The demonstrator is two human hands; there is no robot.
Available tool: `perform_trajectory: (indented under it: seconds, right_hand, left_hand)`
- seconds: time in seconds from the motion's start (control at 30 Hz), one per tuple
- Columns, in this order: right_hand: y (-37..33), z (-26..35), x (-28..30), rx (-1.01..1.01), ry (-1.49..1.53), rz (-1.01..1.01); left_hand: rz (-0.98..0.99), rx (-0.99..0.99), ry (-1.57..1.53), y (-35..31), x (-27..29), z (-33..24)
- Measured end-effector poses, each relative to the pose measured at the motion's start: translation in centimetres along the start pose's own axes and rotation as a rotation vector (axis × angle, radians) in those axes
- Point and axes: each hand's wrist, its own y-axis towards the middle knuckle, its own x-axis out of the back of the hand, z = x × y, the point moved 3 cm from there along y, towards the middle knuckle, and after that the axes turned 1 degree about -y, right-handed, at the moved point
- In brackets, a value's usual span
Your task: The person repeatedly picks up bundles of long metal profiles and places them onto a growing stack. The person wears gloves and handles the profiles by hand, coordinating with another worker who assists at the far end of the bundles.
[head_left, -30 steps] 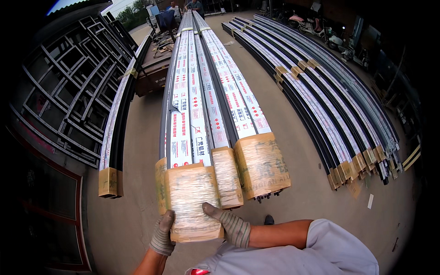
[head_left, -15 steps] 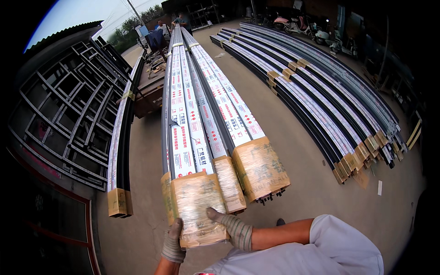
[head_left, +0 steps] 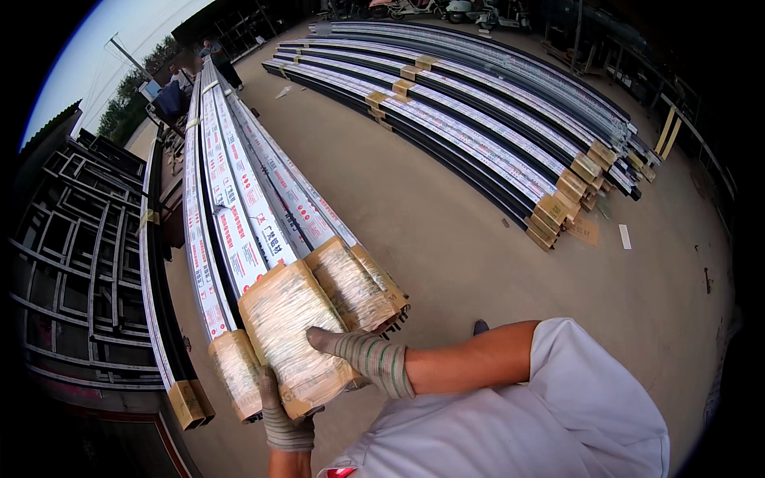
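Both my hands wear grey striped work gloves. They grip the near end of a long bundle of metal profiles (head_left: pixel 239 203), whose tip is wrapped in brown card and clear film (head_left: pixel 295 334). My left hand (head_left: pixel 280 416) closes on the left corner of that end. My right hand (head_left: pixel 368 358) has its thumb on the top face and the rest of its fingers hidden along the right side. Close against the held bundle are another wrapped bundle end (head_left: pixel 237 370) on the left and more wrapped ends (head_left: pixel 351 283) on the right.
Rows of similar bundles (head_left: pixel 478 135) lie on the concrete floor at the right. Another taped bundle (head_left: pixel 187 402) runs along the left, before welded metal frames (head_left: pixel 88 255). A person (head_left: pixel 217 57) stands at the stack's far end. Scooters (head_left: pixel 470 12) stand at the back.
The view has swung right, so the stack slants toward the upper left. The held end has tilted and stands apart from the left bundle, which shows more. Both hands keep their grip.
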Motion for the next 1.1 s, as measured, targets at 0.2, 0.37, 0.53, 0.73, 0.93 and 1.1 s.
perform_trajectory:
  seconds: [0.2,0.37,0.53,0.73,0.93,1.1]
  right_hand:
    - [-5.2,8.2,7.1,0.023,-0.018,-0.067]
    - [-8.7,15.1,15.5,-0.066,-0.057,-0.088]
    - [-8.4,19.4,26.1,-0.060,0.005,-0.054]
    - [-7.5,23.7,42.1,-0.064,0.014,-0.144]
    - [-6.7,25.8,61.3,-0.021,-0.041,-0.247]
    - [-7.9,27.2,77.0,0.062,-0.203,-0.386]
  left_hand:
    - [-0.087,0.084,0.140,1.6,-11.9,3.5]
    - [-0.039,0.048,0.131,4.8,-21.7,8.3]
    - [0.095,0.213,0.048,10.1,-29.0,14.6]
    - [0.064,0.353,0.025,16.6,-40.4,25.1]
    - [0.134,0.534,0.099,23.4,-49.3,38.5]
    - [0.360,0.660,-0.105,29.3,-56.4,52.1]
